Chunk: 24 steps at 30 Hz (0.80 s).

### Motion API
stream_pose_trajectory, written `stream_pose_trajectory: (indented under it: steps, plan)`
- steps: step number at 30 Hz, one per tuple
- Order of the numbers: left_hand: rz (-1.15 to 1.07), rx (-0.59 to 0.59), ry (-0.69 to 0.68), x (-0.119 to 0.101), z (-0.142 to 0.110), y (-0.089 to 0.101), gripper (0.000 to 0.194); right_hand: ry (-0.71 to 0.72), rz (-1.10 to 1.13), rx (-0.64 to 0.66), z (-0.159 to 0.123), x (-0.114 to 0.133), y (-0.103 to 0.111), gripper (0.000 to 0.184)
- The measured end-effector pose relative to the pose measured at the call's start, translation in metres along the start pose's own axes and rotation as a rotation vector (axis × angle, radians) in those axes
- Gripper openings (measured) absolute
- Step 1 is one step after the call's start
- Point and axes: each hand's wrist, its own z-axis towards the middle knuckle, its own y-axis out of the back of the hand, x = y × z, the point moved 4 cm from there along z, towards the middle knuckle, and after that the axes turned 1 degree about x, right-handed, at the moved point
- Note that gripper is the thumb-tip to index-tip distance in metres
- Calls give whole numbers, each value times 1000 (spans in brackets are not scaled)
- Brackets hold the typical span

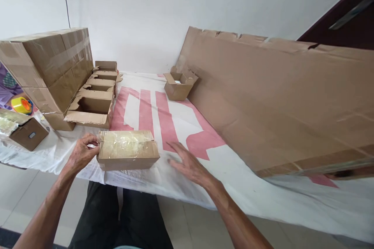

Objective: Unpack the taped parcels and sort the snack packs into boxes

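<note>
A small cardboard box [128,163] with shiny tape across its top lies at the front of the table, before me. At its left end is my left hand [83,149], thumb and fingers bent closed on the box's edge; the fingertips are partly hidden. My right hand [187,163] is held open a short way off the box's right end, slightly blurred, with its fingers apart and nothing in them.
Several open boxes [89,118] stand in a row at left, beside a stack of taped boxes [58,58]. A yellow tape roll [22,105] and another taped box [29,134] are farther left. An open box [178,89] stands near a big cardboard sheet [277,101] on the right.
</note>
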Motion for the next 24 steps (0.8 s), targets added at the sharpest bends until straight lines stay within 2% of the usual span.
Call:
stream_pose_trajectory:
  steps: [3, 5, 9, 13, 17, 20, 22, 24]
  plan:
    - [-24, 34, 33, -2, -2, -2, 23, -145, -339, -59, -21, -50, 8, 49]
    - [-45, 49, 38, -3, -3, -4, 26, -159, -457, -45, -32, -71, 6, 42]
    - [-52, 67, 36, 1, -2, -5, 32, -176, -555, -80, -41, -80, 1, 32]
    - [-25, 77, 49, 5, -3, -6, 29, -325, -591, -125, -42, -80, 7, 31]
    - [-150, 92, 56, 4, -9, -13, 23, -406, -513, -131, -43, -87, 12, 25]
    - [-246, 73, 61, 5, -14, -19, 31, -407, -361, -281, -39, -81, 19, 25]
    - [-273, 65, 55, 7, -17, -22, 34, -393, -162, -392, -32, -64, 26, 28]
    - [-284, 66, 46, 7, -19, -22, 36, -370, 98, -408, -21, -34, 31, 39]
